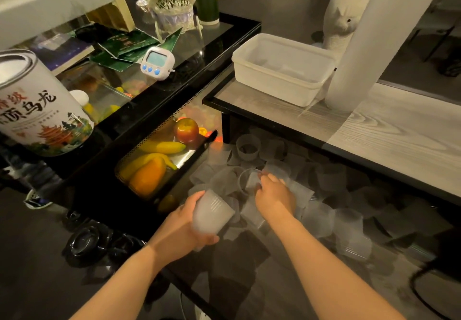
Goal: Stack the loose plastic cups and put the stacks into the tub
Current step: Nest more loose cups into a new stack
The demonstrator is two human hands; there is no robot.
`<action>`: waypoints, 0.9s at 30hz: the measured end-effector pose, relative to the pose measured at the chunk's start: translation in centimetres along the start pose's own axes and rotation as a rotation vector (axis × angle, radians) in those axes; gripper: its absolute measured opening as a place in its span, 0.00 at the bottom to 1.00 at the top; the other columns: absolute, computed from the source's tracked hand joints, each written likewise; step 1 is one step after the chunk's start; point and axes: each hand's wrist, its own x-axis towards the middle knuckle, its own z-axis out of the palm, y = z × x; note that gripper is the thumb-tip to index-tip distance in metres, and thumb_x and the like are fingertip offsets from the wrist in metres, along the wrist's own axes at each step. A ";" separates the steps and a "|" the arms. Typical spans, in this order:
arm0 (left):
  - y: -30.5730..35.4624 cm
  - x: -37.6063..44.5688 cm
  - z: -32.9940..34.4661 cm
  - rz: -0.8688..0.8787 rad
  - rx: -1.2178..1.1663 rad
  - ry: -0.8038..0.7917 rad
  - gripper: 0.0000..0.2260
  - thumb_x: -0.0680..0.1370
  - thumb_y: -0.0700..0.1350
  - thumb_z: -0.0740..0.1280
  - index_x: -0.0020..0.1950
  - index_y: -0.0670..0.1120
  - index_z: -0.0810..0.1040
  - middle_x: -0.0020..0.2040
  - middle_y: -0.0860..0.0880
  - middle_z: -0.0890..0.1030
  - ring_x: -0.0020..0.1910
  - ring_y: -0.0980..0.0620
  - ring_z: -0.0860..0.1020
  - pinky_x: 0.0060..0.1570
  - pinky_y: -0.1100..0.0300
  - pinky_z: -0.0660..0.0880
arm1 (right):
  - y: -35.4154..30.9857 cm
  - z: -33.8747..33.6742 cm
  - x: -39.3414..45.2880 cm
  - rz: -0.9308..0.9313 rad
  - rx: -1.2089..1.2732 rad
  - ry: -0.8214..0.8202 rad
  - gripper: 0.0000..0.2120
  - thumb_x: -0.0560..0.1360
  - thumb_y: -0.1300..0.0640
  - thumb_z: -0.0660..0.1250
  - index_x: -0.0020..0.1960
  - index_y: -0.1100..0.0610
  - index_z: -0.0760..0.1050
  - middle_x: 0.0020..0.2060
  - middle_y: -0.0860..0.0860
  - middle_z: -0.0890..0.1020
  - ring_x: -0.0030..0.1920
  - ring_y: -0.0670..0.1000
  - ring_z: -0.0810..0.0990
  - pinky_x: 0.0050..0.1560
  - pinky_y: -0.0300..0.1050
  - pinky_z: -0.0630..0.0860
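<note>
Cups nearest first: left hand (185, 230) is wrapped round a short stack of cups (212, 211), tilted, mouth pointing up and to the right, blurred so can't count how many. Right hand (274, 193) just beyond, fingers curled, pinching the rim of a single clear cup (249, 180) in the pile. Rest of the loose cups (321, 195) lie scattered on the low glass shelf, some upright, some on their sides, many overlapping, running back under the wood tabletop (374, 130). Beside them, left, a drawer holds a bell pepper (147, 177), bananas and an apple (187, 130). Farther back on the tabletop sits the white tub (282, 68); looks to hold no cups yet, so task seems early.

Risks, judged: cups are thin and see-through, so a rim pinch could slip or drag neighbours w/ it. A crooked cup may jam in the stack. The tub is up and away, so a tall stack could topple in transit.
</note>
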 end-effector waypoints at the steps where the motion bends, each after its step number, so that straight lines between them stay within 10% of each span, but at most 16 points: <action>1: 0.3 0.0 0.1 0.014 0.017 -0.004 0.46 0.63 0.58 0.79 0.73 0.67 0.55 0.62 0.58 0.72 0.57 0.57 0.74 0.45 0.64 0.77 | 0.3 -0.2 -0.3 -0.029 0.040 0.111 0.18 0.81 0.56 0.60 0.70 0.53 0.72 0.69 0.47 0.74 0.64 0.53 0.73 0.62 0.46 0.75; 5: 1.9 -0.3 1.0 0.106 0.091 -0.012 0.47 0.64 0.60 0.78 0.75 0.66 0.54 0.61 0.63 0.71 0.55 0.62 0.74 0.42 0.68 0.75 | 1.2 0.1 -1.4 -0.276 0.109 0.512 0.09 0.67 0.67 0.74 0.45 0.58 0.85 0.45 0.51 0.86 0.42 0.52 0.83 0.42 0.39 0.80; 11: 3.8 -0.4 2.2 0.188 0.143 -0.033 0.45 0.62 0.61 0.79 0.72 0.67 0.56 0.57 0.67 0.71 0.55 0.61 0.75 0.42 0.68 0.75 | 0.6 -2.2 -3.5 -0.407 0.062 0.610 0.11 0.74 0.58 0.63 0.48 0.58 0.84 0.45 0.56 0.86 0.46 0.54 0.86 0.39 0.45 0.82; 17: 4.4 -0.1 2.7 0.211 0.184 -0.008 0.46 0.62 0.63 0.78 0.73 0.64 0.56 0.58 0.63 0.72 0.55 0.59 0.75 0.51 0.63 0.77 | 0.7 -3.2 -5.5 -0.345 0.542 0.294 0.17 0.78 0.50 0.60 0.61 0.55 0.80 0.59 0.47 0.81 0.65 0.46 0.75 0.67 0.36 0.67; 27: 4.8 -0.6 3.8 0.307 0.205 -0.060 0.42 0.65 0.60 0.78 0.73 0.63 0.58 0.59 0.65 0.71 0.54 0.62 0.74 0.46 0.67 0.76 | 2.8 -4.9 -7.4 -0.136 0.772 0.237 0.11 0.77 0.60 0.69 0.58 0.53 0.82 0.53 0.40 0.81 0.57 0.38 0.78 0.60 0.32 0.73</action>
